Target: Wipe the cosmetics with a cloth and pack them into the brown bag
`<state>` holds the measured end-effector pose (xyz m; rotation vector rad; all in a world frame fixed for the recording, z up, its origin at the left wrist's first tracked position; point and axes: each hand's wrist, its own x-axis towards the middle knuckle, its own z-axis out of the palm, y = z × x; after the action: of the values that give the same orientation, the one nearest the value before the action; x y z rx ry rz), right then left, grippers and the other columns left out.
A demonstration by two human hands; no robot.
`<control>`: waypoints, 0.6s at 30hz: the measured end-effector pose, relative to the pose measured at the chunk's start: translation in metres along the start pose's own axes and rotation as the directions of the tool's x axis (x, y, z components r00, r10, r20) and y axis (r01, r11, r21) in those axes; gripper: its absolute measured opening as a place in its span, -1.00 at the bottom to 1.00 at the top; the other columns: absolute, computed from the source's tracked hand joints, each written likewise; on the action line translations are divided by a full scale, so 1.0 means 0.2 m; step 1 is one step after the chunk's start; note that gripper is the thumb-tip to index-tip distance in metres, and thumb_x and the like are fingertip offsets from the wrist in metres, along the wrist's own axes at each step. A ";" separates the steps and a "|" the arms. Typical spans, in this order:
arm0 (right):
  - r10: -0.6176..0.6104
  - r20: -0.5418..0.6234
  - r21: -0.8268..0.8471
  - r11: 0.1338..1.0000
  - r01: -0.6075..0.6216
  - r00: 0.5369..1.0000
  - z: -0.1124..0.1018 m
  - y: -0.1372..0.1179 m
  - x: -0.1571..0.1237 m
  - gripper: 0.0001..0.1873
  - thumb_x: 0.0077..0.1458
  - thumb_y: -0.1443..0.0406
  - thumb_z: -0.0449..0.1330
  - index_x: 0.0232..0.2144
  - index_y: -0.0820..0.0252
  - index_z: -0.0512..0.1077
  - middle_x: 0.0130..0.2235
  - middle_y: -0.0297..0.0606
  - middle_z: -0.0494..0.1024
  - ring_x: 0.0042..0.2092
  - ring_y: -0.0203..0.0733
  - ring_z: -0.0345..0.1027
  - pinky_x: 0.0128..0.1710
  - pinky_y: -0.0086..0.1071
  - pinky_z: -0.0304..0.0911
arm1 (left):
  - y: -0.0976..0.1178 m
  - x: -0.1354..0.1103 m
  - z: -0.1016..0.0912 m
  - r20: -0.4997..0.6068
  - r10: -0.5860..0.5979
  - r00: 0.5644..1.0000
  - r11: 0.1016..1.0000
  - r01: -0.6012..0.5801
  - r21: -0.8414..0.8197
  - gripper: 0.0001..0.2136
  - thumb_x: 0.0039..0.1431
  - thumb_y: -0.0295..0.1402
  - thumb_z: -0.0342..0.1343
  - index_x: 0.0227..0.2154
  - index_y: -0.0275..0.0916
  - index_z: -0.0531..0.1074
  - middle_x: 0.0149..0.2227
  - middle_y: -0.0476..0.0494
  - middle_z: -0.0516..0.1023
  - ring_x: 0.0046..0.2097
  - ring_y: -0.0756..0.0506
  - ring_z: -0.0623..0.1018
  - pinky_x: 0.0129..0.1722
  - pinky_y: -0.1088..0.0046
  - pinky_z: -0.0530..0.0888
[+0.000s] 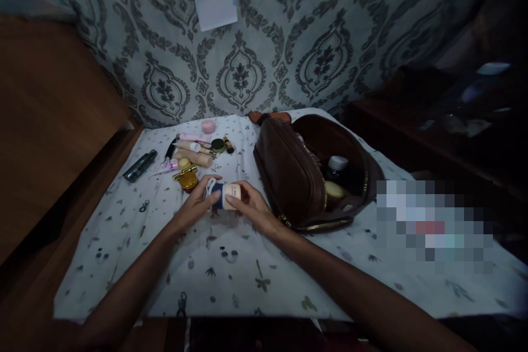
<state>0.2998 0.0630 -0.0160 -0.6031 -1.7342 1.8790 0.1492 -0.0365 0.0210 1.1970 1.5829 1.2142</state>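
Observation:
Between both hands, just above the cloth, is a small blue and cream container with a white part at its left end; its exact kind is unclear. My left hand is closed around the white and blue end. The cream end sits in my right hand, thumb across its front. Close beyond my left hand stands an amber bottle with a gold top. To the right of my right hand lies a brown leather bag, unzipped. Inside it are a dark bottle with a white cap and a yellowish item.
Several tubes and cosmetics lie in a group at the back left, near a pink jar and a green round case. A dark green bottle lies left. Wooden furniture borders the patterned cloth.

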 end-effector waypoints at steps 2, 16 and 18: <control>0.010 -0.028 0.031 0.999 -0.009 1.000 -0.01 -0.01 0.01 -0.52 -0.04 -0.02 0.25 -0.17 0.13 0.30 -0.32 -0.31 0.43 -0.33 -0.21 0.35 -0.47 -0.43 0.24 | 0.01 0.00 -0.02 0.070 0.029 0.997 1.000 -0.030 0.006 -0.33 0.05 -0.12 0.27 0.18 -0.07 0.14 -0.11 -0.08 0.39 -0.23 -0.07 0.49 -0.35 0.47 0.52; -0.083 -0.025 0.130 0.988 0.085 0.996 -0.01 0.00 0.02 -0.37 -0.21 0.20 0.40 -0.05 0.06 0.29 -0.07 -0.25 0.44 -0.13 -0.16 0.38 -0.20 -0.32 0.34 | -0.03 0.03 -0.06 -0.008 -0.132 0.991 0.978 0.128 -0.165 -0.48 0.02 -0.01 0.24 -0.03 -0.17 0.32 -0.36 0.02 0.32 -0.47 0.05 0.34 -0.71 0.66 0.24; -0.084 -0.031 0.155 0.984 0.087 0.996 -0.01 0.00 0.02 -0.36 -0.24 0.20 0.42 -0.07 0.05 0.31 -0.08 -0.27 0.43 -0.16 -0.19 0.37 -0.23 -0.35 0.33 | -0.03 0.02 -0.05 -0.018 -0.169 0.986 0.970 0.163 -0.182 -0.46 0.00 0.02 0.25 -0.03 -0.18 0.32 -0.38 0.03 0.30 -0.47 0.05 0.33 -0.71 0.68 0.21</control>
<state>0.2977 0.0677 -0.0169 -0.4815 -1.5547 1.9173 0.1375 -0.0347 0.0175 0.9154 1.5290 1.2443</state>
